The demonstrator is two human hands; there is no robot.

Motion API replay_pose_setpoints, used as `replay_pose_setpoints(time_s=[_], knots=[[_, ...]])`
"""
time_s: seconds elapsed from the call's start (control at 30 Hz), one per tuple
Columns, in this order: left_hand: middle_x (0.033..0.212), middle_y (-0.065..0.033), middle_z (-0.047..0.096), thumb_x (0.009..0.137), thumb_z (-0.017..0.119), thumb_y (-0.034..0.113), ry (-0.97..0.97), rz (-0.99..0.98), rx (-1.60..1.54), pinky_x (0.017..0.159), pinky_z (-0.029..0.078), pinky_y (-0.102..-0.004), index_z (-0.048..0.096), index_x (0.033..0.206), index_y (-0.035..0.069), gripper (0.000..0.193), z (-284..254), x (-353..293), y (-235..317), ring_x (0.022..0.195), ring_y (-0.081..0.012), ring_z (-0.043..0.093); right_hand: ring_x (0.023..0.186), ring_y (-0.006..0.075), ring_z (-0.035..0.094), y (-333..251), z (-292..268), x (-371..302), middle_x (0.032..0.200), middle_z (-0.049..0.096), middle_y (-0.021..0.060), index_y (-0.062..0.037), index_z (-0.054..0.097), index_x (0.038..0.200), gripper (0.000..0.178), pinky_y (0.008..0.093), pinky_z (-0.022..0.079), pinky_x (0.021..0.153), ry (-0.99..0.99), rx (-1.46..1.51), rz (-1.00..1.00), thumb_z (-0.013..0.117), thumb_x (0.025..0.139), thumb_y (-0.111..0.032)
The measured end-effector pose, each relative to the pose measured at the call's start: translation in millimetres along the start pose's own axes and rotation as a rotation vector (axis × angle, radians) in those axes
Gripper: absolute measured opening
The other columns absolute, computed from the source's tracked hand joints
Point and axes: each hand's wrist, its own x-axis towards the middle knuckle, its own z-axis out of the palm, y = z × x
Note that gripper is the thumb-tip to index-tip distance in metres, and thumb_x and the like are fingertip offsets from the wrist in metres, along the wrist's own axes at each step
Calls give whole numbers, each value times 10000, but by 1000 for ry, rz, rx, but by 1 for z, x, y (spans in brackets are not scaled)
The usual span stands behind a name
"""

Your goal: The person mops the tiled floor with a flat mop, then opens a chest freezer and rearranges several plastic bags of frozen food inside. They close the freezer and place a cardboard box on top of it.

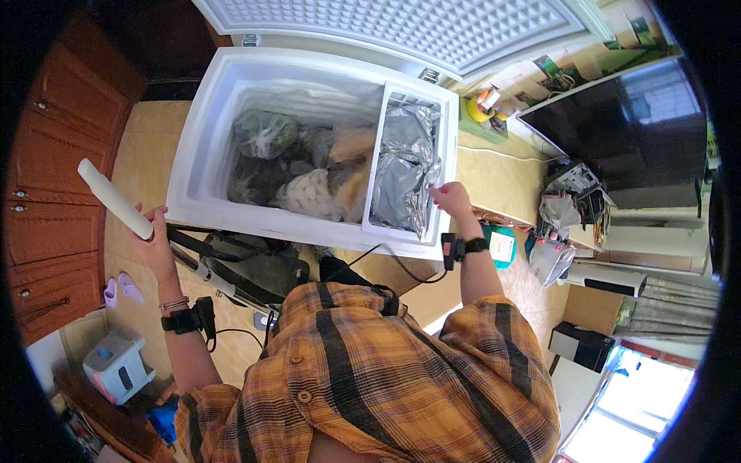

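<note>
My left hand (156, 238) is closed around the lower end of a long white tube (116, 199), which slants up and to the left beside the freezer. Across from it, my right hand (452, 198) has its fingers pinched at the right edge of crumpled aluminium foil (400, 174). The foil covers a white basket (373, 160) set in the right end of an open chest freezer (202, 154). Deeper in the freezer lie a clear bag with something green (265, 133), a whitish bag (310, 193) and several other bagged things.
The freezer's raised lid (386, 27) stands at the back. A black folded frame (255, 266) is in front, left of my body. Brown cabinets (62, 154) line the left; a large dark screen (617, 116) is at right. Pink slippers (123, 290) and a grey plastic stool (117, 369) are lower left.
</note>
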Motion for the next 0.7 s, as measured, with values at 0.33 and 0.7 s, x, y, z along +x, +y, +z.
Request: replay_pose_setpoints(time_s=[0.33, 0.7], knots=[[1111, -44, 577, 879, 654, 201, -97, 58, 169, 705, 400, -230, 508, 1240, -7, 442, -9, -26, 31, 783, -83, 454, 936, 354, 648, -6, 41, -21, 981, 666, 213, -32, 690, 875, 343, 453, 522, 786, 195, -251, 20, 628, 771, -354], [1385, -154, 401, 892, 614, 177, 48, 116, 35, 1034, 307, -361, 353, 1359, -18, 569, -10, -28, 28, 1238, -231, 421, 800, 366, 661, 53, 52, -21, 816, 671, 221, -1, 699, 770, 385, 431, 528, 752, 241, 17, 0, 585, 802, -368]])
